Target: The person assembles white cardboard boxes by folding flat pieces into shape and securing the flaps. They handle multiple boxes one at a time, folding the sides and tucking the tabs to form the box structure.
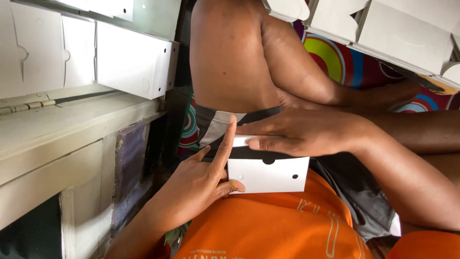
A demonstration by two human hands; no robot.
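Note:
A small white cardboard box [268, 173] with round holes and a half-moon notch sits in my lap above my orange shirt. My left hand [203, 178] grips its left end, with the index finger stretched up along the side. My right hand [299, 132] lies flat over the top, thumb pressing down on a white flap. Both hands are on the same box.
Stacks of folded white boxes [132, 60] rest on a pale wooden ledge [72, 124] at the left, and more white boxes [402, 33] lie at the upper right on a colourful patterned mat [345, 62]. My bare bent leg [230, 52] fills the middle.

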